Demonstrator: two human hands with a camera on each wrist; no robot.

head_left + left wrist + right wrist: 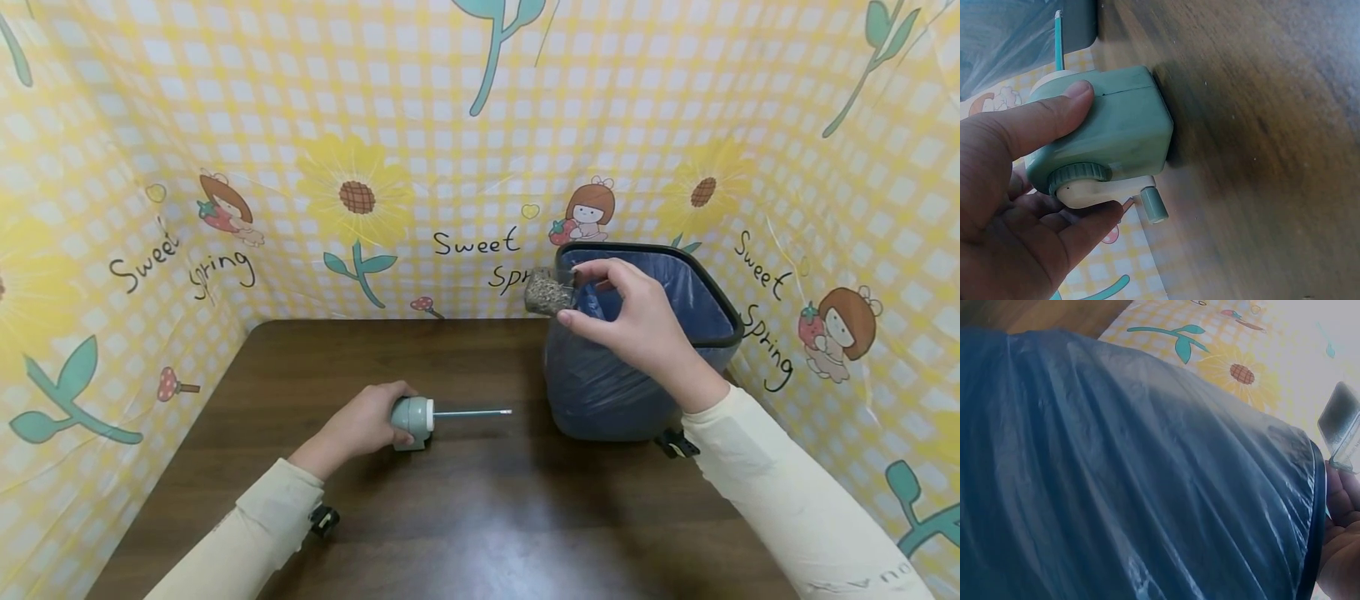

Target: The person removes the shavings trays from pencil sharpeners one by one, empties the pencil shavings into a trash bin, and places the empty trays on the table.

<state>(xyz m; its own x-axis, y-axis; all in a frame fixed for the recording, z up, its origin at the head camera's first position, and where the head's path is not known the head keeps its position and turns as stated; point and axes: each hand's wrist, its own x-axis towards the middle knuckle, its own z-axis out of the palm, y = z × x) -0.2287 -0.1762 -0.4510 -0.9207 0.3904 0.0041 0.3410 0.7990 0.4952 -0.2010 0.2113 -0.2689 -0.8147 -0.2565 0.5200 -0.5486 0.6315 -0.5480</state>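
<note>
On the table at the left, my left hand grips a green hand-crank pencil sharpener. A teal pencil sticks out of its white front and points right. In the left wrist view the thumb lies on the sharpener's casing, and the crank handle hangs below it. My right hand pinches a small clear shavings drawer between thumb and fingers. Grey-brown shavings fill much of it. The drawer is tilted and held at the left rim of a trash bin.
The bin has a black rim and a bluish plastic liner, and stands at the table's right rear. A brown wooden table lies under both arms. Yellow checked cloth with printed flowers encloses the back and sides.
</note>
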